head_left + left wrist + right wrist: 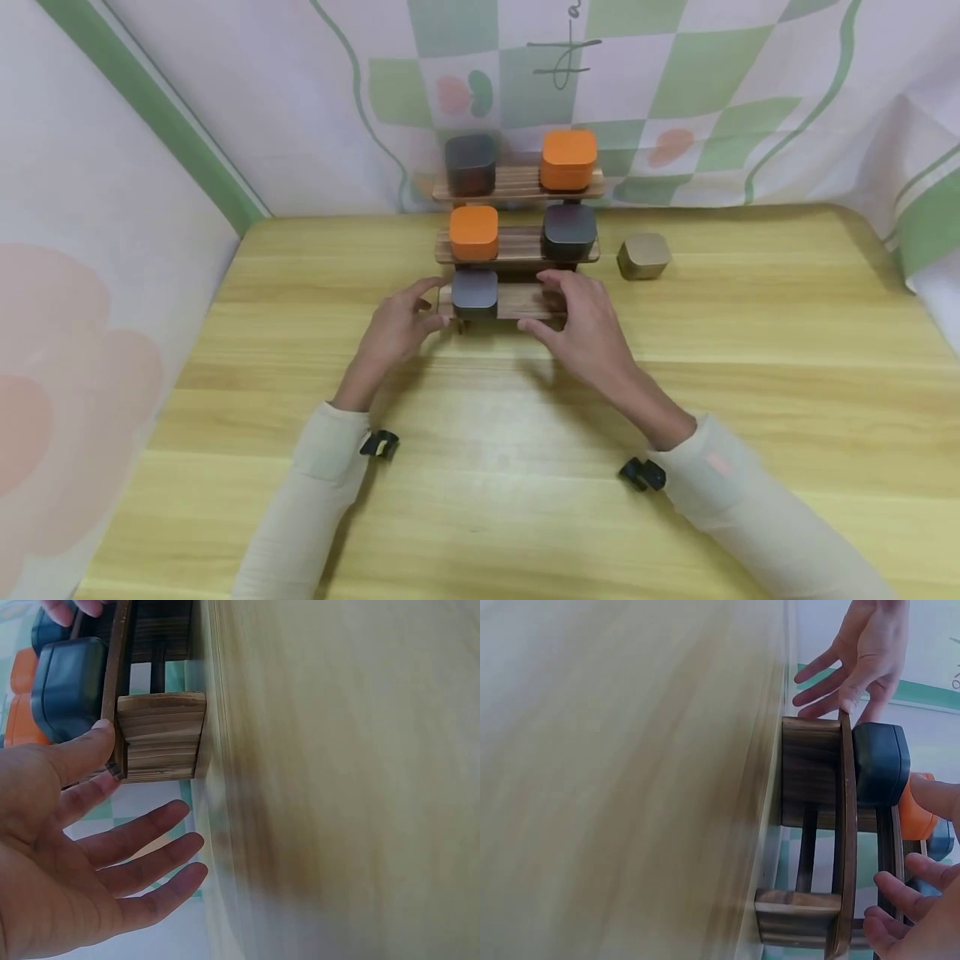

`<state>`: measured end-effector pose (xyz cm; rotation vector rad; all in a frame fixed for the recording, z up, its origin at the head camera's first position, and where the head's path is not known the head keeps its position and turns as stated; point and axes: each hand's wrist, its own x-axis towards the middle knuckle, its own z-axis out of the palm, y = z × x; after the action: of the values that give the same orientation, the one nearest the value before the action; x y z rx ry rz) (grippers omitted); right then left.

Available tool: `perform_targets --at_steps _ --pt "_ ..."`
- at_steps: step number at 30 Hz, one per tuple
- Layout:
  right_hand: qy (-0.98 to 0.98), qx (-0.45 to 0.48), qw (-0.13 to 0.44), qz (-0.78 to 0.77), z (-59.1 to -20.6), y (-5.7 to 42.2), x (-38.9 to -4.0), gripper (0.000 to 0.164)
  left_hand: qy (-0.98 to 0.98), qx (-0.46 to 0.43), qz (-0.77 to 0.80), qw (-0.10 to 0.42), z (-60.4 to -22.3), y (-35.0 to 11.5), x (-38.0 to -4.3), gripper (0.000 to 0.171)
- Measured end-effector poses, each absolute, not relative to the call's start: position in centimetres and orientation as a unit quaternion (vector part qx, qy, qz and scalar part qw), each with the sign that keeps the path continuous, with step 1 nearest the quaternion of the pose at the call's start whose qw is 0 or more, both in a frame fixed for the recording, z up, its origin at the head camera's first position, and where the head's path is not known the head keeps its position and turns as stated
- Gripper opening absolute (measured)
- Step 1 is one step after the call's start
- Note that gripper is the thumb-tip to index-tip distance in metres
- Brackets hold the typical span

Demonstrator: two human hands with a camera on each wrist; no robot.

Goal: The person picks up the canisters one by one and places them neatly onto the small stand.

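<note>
A three-tier wooden display stand (517, 300) bears small rounded-square tins. One dark tin (475, 293) sits on the left of its lowest tier. My left hand (393, 333) pinches that tier's left end between thumb and forefinger; its other fingers (150, 866) are spread apart. Over the right part of the same tier hovers my right hand (588, 325), thumb and fingers apart with nothing between them. The middle tier carries an orange tin (474, 233) and a dark tin (569, 232). On the top tier are a dark tin (470, 165) and an orange tin (568, 160).
To the right of the stand, a gold-brown tin (643, 256) rests on the wooden table (480, 500). Behind the stand hangs a green-and-white checked cloth (622, 100). A pale wall covering with a green stripe (150, 117) borders the left side.
</note>
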<state>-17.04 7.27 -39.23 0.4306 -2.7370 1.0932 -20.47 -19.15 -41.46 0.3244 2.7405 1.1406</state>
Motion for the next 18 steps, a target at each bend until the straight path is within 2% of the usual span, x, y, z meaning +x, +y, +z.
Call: perform_targets --at_steps 18 --pt "-0.916 0.132 0.093 0.368 -39.4 10.7 -16.7 0.058 0.916 0.097 0.379 0.084 -41.2 -19.0 -20.3 0.057"
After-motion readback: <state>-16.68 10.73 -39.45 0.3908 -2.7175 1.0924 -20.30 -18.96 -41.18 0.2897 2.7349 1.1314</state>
